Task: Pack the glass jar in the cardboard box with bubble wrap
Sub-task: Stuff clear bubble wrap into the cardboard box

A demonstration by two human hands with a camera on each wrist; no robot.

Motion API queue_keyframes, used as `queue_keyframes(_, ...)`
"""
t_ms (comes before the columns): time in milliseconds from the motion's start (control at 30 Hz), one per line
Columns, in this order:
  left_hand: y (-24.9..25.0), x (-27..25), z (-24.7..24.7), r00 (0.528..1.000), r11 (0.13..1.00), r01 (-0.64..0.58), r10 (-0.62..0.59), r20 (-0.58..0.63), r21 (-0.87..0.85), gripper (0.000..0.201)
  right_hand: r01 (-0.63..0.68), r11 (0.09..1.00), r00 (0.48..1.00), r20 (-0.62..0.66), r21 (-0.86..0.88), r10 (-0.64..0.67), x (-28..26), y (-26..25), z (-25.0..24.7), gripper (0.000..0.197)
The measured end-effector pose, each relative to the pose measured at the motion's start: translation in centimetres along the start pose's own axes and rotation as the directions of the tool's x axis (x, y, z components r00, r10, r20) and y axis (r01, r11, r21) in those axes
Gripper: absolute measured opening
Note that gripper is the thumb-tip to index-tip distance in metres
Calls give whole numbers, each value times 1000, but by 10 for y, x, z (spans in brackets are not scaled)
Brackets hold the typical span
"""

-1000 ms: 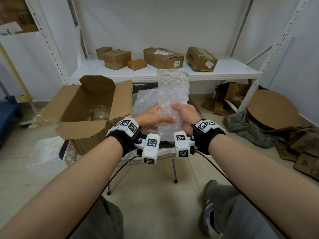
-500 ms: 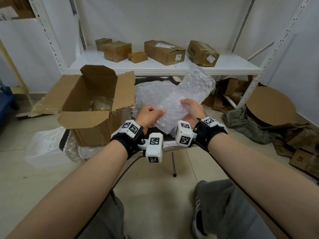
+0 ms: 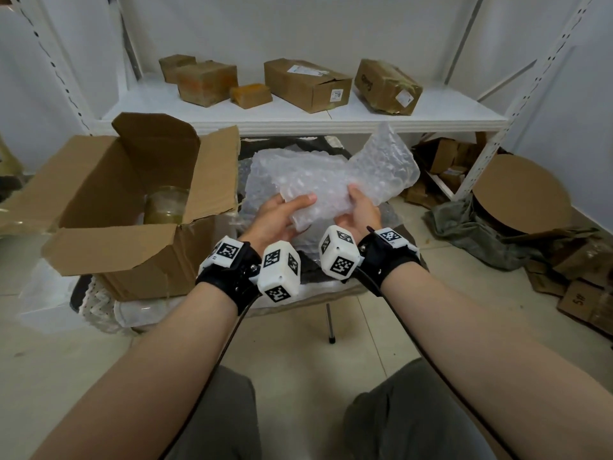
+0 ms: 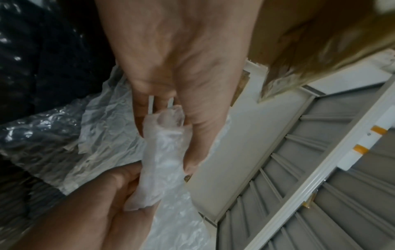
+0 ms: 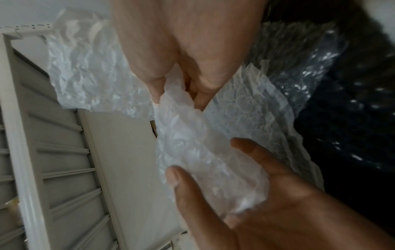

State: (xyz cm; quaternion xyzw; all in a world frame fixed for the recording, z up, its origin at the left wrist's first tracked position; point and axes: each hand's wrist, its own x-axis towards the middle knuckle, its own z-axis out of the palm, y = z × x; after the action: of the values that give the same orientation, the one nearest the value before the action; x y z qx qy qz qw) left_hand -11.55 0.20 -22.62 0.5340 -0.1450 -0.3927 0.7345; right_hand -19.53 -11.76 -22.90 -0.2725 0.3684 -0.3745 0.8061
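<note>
Change: Since a second ago, we have tipped the bubble wrap [image 3: 345,187] from upright to leaning far and to the right, and lowered it.
Left hand [image 3: 275,220]: we grip the near left end of the folded strip, thumb lying across its top, fingers [image 4: 141,108] curled underneath.
Right hand [image 3: 360,214]: we pinch the strip just right of the left hand, thumb on top, fingers curled behind the plastic.
Bubble wrap: held in the air between both hands, above a second crumpled sheet [image 3: 282,167] lying on the dark seat of a stool.
Glass jar [image 3: 166,205]: standing upright inside the cardboard box [image 3: 132,260], well to the left of our hands, only partly seen past the near flap.
Cardboard box: open, flaps spread, sitting at the left on the same low seat.
Shelf [image 3: 298,119]: white, on the far side, carrying several closed brown cartons.
Floor: flattened cardboard and a grey cloth at the right.
</note>
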Motion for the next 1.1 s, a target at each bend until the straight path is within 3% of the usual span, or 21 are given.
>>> queue_keyframes(167,-3,28,7,996,997,-55,51,-79,-48,22,-16,998,1000,-23,65,18,30,7,2,50)
queue_keyframes(300,4,45,13,987,998,-61,56,-149,-31,22,-51,998,997,-59,47,53,55,10,5,98)
queue_keyframes(400,12,50,17,983,999,-50,48,-176,-9,17,-46,997,996,-68,57,49,75,9,3,109)
queue_keyframes(467,14,48,16,979,998,-57,56,-197,-1,17,-20,997,995,-94,74,27,69,4,0,106)
queue_keyframes(567,10,32,9,969,989,-97,119,-215,107,14,2,996,994,-112,93,9,23,-9,-6,76)
queue_keyframes(633,5,16,2,960,975,-85,135,-246,205,35,4,997,991,-137,72,6,-8,-12,-13,57)
queue_keyframes(733,-2,-11,-7,953,953,0,92,-290,304,60,3,1000,986,-167,30,2,-41,-9,-27,45)
queue_keyframes(933,-10,-44,-22,969,980,103,-60,-239,169,106,31,997,990,-137,66,-22,-55,15,-43,48)
queue_keyframes(1000,-13,-48,-24,977,977,127,-94,-189,172,106,14,997,991,-136,77,-4,-57,23,-47,51)
queue_keyframes(1100,-12,-42,-27,985,984,65,-37,-171,164,75,-31,998,998,-55,52,34,-53,23,-51,50)
